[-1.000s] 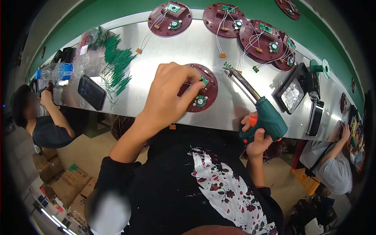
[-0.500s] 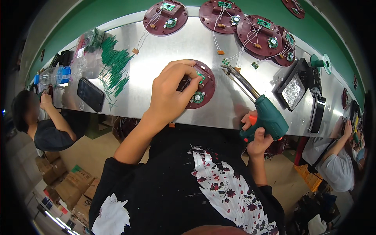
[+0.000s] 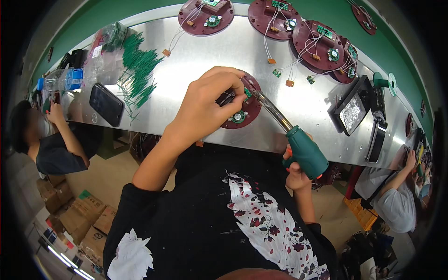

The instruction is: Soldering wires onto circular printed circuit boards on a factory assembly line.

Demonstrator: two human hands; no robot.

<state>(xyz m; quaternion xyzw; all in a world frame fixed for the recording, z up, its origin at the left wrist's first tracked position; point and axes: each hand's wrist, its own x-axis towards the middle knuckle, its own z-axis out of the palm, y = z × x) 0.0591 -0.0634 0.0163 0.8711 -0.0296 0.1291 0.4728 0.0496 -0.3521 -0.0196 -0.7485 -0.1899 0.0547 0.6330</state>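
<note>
My right hand point(image 3: 298, 178) is wrapped round the handle of a green soldering gun point(image 3: 307, 151) with orange-red parts. Its long metal tip reaches up and left to the small green circuit board point(image 3: 248, 93) on a dark-red round disc point(image 3: 252, 110). Over the left part of that disc, my left hand point(image 3: 205, 103) is closed in a pinch beside the board. Whatever lies between its fingertips is too small to make out. Nearer me on the disc sits a round green-rimmed part point(image 3: 238, 116). My left hand hides the disc's left side.
More wired discs point(image 3: 205, 23) lie along the back of the metal table point(image 3: 186, 56). At left are green wire pieces point(image 3: 139, 70), a phone point(image 3: 106, 105) and a bottle point(image 3: 70, 78). A black tray point(image 3: 351, 112) and a green spool point(image 3: 386, 83) stand right. Co-workers sit both sides.
The soldering gun has moved left, bringing its tip from beside the disc onto the circuit board. My left hand keeps its pinch over the disc. The whole view has shifted slightly.
</note>
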